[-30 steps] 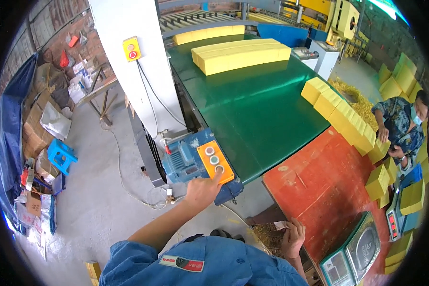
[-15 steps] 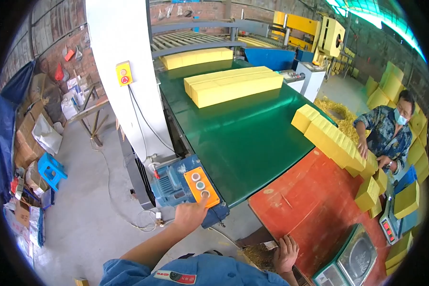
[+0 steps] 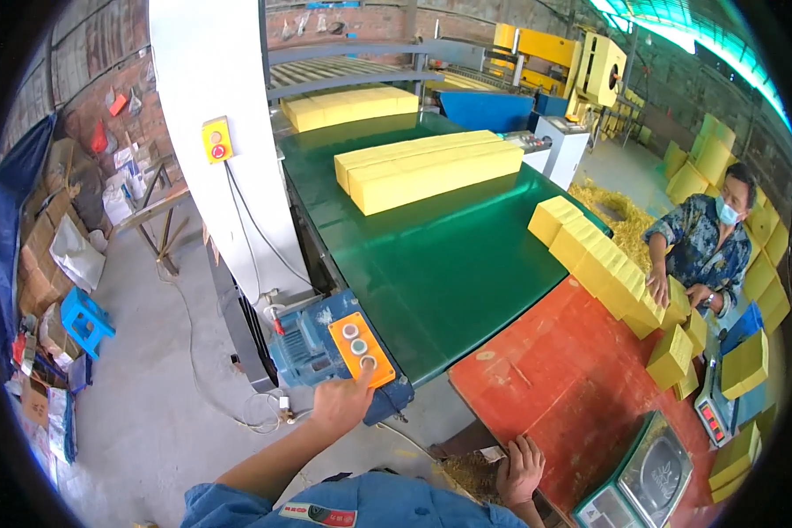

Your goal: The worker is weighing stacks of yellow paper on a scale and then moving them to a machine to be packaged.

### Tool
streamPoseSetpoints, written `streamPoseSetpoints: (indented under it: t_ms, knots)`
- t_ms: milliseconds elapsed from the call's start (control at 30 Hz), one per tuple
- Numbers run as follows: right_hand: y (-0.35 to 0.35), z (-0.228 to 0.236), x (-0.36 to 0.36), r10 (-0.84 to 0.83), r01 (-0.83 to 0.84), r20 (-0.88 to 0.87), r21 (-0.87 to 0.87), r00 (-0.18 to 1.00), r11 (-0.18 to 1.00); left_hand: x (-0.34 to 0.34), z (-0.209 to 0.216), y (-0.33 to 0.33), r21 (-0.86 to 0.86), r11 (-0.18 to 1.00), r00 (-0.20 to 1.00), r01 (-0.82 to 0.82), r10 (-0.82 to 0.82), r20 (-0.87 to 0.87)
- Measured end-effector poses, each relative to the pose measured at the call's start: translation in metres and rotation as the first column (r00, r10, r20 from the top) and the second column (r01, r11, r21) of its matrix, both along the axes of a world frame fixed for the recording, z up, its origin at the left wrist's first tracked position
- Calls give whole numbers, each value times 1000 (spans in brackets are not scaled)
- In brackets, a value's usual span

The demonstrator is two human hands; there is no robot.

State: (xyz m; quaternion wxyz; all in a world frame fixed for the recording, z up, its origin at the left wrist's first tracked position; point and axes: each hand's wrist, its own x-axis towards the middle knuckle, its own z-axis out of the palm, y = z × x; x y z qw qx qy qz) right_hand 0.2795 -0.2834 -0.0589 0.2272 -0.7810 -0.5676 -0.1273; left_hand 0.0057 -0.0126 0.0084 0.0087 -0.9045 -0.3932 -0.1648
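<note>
One right hand [image 3: 521,471]: fingers laid over the edge of the red tabletop [image 3: 537,370]; thumb hidden, cannot tell if it pinches anything. Green-rimmed scale [image 3: 642,480] to its right.
One left hand [image 3: 341,407]: index stretched, tip on the lowest button [image 3: 370,358]; other fingers look folded, palm hidden.
Orange panel [image 3: 374,346]: holds that button; sits beside the blue motor [image 3: 304,348], by the near left corner of the green belt [image 3: 431,290].
Step in hand: judged a button press; depth unreadable.
Next move: seems to call for a centred fingertip, clear of neighbouring buttons.
Yellow blocks [image 3: 440,172]: lie across the belt, farther off.
</note>
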Motion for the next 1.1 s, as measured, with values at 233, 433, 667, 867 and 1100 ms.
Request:
streamPoseSetpoints:
  t_ms: [233, 433, 667, 867, 1100]
  knots:
    - [2, -10, 6, -22, 22, 31, 1, 999, 1000, 1, -2, 5, 33, 999, 999, 35, -36, 34]
    - [3, -9, 4, -27, 27, 20, 19, 999, 999, 0, -12, 7, 89, 996, 1000, 16, -18, 21]
    - [1, -7, 4, -20, 20, -1, 43, 1000, 999, 0, -7, 6, 24, 999, 998, 37, -38, 41]
    - [3, -2, 2, -60, 61, -37, 16, 997, 998, 0, -11, 9, -1, 999, 997, 37, -37, 72]
    - [6, -2, 1, -65, 66, -45, 29, 997, 997, -2, -10, 11, 15, 999, 996, 43, -44, 72]
